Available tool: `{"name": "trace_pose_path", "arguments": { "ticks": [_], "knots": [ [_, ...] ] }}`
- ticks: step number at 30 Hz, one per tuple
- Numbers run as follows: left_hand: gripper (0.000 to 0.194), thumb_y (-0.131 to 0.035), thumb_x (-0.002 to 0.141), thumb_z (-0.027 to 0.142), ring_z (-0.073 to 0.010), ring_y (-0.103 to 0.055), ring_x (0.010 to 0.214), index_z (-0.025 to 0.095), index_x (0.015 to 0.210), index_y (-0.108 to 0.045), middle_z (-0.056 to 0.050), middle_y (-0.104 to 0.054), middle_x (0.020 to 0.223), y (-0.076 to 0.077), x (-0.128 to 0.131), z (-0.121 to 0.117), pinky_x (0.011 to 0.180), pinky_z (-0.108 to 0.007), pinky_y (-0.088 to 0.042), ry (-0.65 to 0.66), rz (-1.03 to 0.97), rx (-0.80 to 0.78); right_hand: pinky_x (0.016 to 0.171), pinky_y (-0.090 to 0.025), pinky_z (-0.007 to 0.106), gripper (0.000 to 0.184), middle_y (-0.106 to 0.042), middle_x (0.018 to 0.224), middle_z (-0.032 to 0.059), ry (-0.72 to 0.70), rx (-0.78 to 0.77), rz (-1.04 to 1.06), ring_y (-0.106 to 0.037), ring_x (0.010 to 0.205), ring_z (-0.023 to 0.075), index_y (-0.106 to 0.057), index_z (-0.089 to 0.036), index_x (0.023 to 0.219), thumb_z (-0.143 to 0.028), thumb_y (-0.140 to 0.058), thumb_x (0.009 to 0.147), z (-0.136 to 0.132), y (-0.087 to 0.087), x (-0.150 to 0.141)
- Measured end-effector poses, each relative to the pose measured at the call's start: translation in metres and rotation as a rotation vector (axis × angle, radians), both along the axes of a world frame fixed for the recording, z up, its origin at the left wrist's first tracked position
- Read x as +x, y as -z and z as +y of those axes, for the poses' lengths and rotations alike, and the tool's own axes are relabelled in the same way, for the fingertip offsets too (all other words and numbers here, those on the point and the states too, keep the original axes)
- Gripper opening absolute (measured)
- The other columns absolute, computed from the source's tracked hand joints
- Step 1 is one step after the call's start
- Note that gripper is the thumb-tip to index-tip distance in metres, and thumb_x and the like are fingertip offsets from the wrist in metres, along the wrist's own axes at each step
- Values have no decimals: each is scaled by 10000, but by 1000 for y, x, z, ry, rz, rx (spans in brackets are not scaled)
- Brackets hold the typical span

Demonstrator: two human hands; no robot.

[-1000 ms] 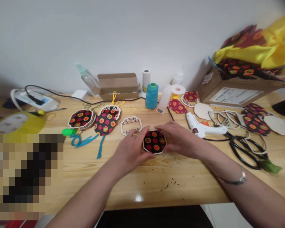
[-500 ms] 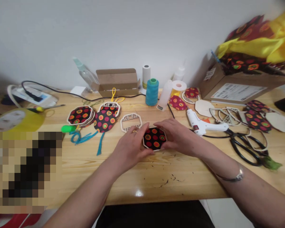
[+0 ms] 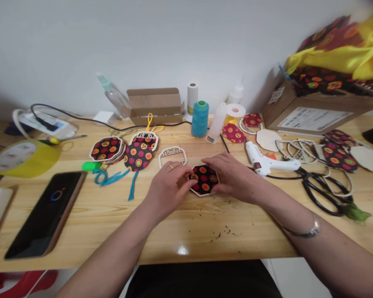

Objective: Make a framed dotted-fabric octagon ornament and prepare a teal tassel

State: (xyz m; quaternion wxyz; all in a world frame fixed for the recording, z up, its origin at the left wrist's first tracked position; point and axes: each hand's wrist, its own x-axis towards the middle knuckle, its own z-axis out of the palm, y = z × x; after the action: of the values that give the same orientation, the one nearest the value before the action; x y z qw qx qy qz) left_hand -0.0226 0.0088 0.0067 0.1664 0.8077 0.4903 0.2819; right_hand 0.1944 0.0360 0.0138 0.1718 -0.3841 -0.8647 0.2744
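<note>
An octagonal wooden piece covered in black cloth with red and orange dots (image 3: 204, 179) lies on the wooden table (image 3: 205, 231), near its middle. My left hand (image 3: 168, 188) grips its left edge with curled fingers; a ring shows on one finger. My right hand (image 3: 233, 176) holds its right and far edge. Just beyond my left hand lies an open wooden fretwork frame (image 3: 173, 156). Finished cloth-covered pieces with yellow and teal cords (image 3: 124, 152) are stacked further left.
A white glue gun (image 3: 269, 162) and black scissors (image 3: 321, 192) lie at right, by more wooden cut-outs and a cardboard box of cloth (image 3: 313, 111). A teal thread spool (image 3: 200, 118), bottles and a small carton stand at the back. A phone (image 3: 46, 213) and yellow tape roll (image 3: 23, 157) lie left.
The view has shifted slightly. My hands have turned the octagonal piece a little on the table and still hold it. The phone at left is now plainly visible.
</note>
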Motion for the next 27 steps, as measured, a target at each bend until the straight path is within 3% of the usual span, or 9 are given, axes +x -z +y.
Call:
{"name": "trace_pose_path", "arguments": {
  "ticks": [3, 9, 18, 27],
  "knots": [
    [79, -610, 785, 265, -176, -516, 774, 195, 769, -578, -10, -580, 745, 0, 1, -1, 681, -306, -426, 49, 83, -51, 926, -406, 414, 694, -548, 1144, 83, 6, 1, -7, -442, 1095, 243, -455, -213, 1262, -253, -741, 631, 0, 0, 0],
    [105, -605, 786, 293, -187, -509, 808, 204, 736, -579, -5, -582, 758, 1, 1, -1, 680, -309, -413, 83, 180, -121, 930, -409, 419, 718, -545, 1160, 75, 11, 0, -13, -444, 1109, 250, -451, -227, 1269, -246, -747, 616, 1, 2, 0],
    [95, -593, 794, 286, -205, -506, 870, 204, 749, -580, -13, -596, 798, -2, 3, -1, 708, -324, -415, 96, 248, -187, 957, -402, 387, 704, -536, 1187, 86, 5, 10, -29, -436, 1127, 232, -441, -180, 1276, -242, -734, 639, 0, 1, 0],
    [71, -591, 790, 271, -202, -522, 851, 203, 791, -573, -17, -591, 799, -3, 3, -1, 687, -317, -419, 97, 249, -197, 967, -393, 406, 711, -523, 1205, 83, 9, -2, -23, -434, 1145, 241, -430, -212, 1290, -243, -727, 645, 0, 2, 0]
  ]
}}
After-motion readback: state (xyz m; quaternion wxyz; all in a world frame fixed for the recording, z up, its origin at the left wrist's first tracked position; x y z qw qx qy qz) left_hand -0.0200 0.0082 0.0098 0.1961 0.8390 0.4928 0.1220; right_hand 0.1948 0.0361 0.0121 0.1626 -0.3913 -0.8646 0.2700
